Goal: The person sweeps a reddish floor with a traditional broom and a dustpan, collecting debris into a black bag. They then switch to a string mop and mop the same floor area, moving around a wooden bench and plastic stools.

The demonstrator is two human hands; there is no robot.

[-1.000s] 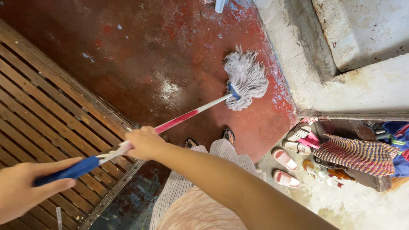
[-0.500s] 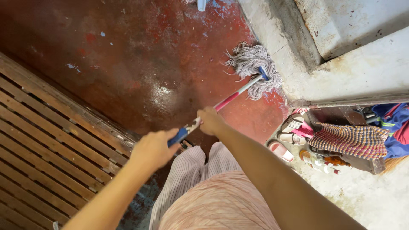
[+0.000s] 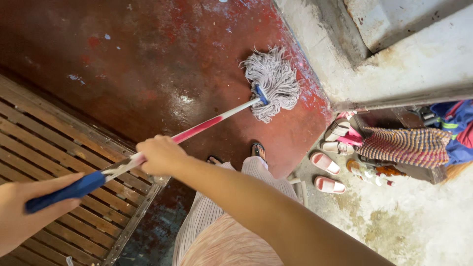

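Both hands on a string mop (image 3: 187, 130), handle running from lower left up to the head at upper centre; left hand (image 3: 27, 209) wrapped shut around the blue end grip (image 3: 64, 191) at the near end of the handle, fingers curled over it; right hand (image 3: 160, 155) closed around the white-and-red shaft further along, knuckles up, arm stretched across from the lower right.

Mop head (image 3: 271, 81), grey-white strings fanned out, lies flat on the red painted floor (image 3: 148, 64), close to the pale concrete step (image 3: 335, 64) on the right; floor glossy and wet-looking just short of the head, paint chipped in places.

Slatted wooden platform (image 3: 54, 148) with a metal edge fills the left side, under the handle's near end; the person's striped trousers and sandalled feet (image 3: 258, 150) show below the shaft.

Right of the feet: 2 pink slippers (image 3: 327, 172) on bare concrete, more footwear stacked just beyond; a striped woven bag (image 3: 406, 148) and blue cloth (image 3: 456, 128) at the far right edge.
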